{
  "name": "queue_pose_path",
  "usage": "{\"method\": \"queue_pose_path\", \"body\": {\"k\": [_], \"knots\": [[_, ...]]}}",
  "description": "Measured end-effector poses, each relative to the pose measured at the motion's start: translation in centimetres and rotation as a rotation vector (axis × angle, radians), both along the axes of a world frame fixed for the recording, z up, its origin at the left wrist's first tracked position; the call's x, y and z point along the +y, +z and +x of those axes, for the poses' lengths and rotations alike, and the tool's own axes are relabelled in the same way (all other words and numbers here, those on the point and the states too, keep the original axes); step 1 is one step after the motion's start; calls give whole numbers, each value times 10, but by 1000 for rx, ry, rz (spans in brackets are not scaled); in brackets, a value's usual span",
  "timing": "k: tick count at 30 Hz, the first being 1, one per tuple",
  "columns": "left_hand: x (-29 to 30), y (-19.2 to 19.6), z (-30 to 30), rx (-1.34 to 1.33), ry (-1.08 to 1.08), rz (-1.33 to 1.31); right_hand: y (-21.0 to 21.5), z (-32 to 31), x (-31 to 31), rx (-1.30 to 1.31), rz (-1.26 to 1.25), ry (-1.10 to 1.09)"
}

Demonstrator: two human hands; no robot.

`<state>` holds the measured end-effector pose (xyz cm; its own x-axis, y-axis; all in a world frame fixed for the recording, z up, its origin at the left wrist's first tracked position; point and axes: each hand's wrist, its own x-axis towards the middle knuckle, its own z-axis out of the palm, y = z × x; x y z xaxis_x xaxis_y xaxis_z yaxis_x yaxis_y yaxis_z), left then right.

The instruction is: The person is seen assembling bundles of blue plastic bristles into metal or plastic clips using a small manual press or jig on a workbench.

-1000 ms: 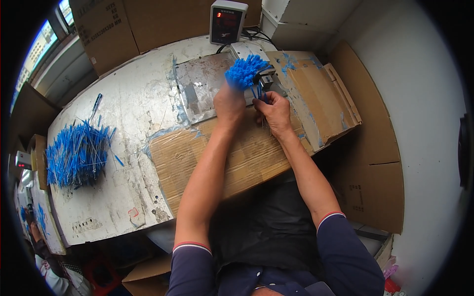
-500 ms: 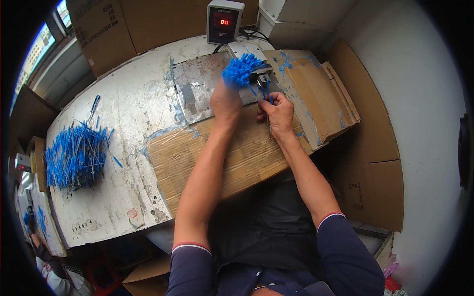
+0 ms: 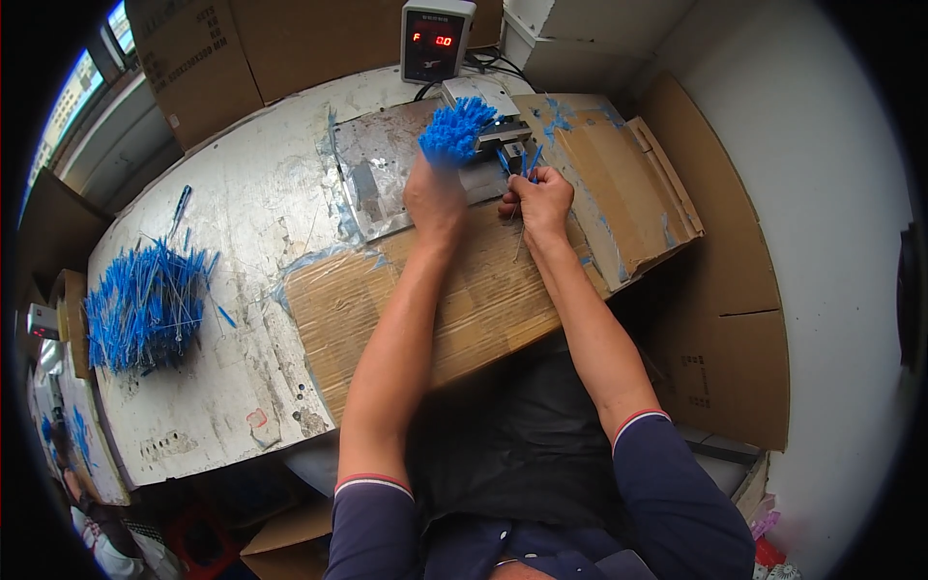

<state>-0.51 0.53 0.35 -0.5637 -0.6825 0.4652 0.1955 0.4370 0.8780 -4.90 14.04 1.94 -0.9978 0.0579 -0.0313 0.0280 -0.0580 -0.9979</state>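
My left hand (image 3: 432, 198), partly smeared by motion, grips a thick bundle of blue-sleeved wires (image 3: 458, 130), their blue ends fanned out above the fist. To its right, my right hand (image 3: 541, 201) pinches a few thin blue-sleeved wires (image 3: 534, 162) between thumb and fingers, with bare ends hanging below. Both hands are close to a small metal fixture (image 3: 510, 143), the bundle at its left side and the right fingertips just in front of it. Whether the pinched wires touch the fixture is not clear. Beneath the fixture lies a scuffed metal plate (image 3: 387, 193).
A large heap of blue-sleeved wires (image 3: 150, 309) lies on the white worktable (image 3: 256, 367) at left, near a pen-like tool (image 3: 182, 208). Flat cardboard (image 3: 387, 319) covers the front edge. Behind the fixture stands a box with a red display (image 3: 434, 43). Another person's arm (image 3: 72, 483) shows at far left.
My left hand and the bundle have shifted slightly left, away from the fixture. My right hand has risen a little, with more blue ends showing above its fingers. The red display reads differently.
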Motion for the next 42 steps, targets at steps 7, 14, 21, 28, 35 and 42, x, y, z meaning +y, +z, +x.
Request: {"method": "queue_pose_path", "body": {"k": [7,14,21,28,35,42], "knots": [[1,4,1,0,84,-18,0,1,0,13,-2,-9],[-1,3,1,-35,81,-25,-1,1,-1,17,30,-21],[-1,-1,-1,5,110,-97,-1,1,-3,-7,11,-30],[-2,-2,-2,44,108,-114,2,1,-4,-37,-77,-21],[3,3,1,3,77,-137,-2,6,-1,-69,-212,22],[-1,-6,-2,-161,17,-273,-7,5,9,-21,-230,184]]}}
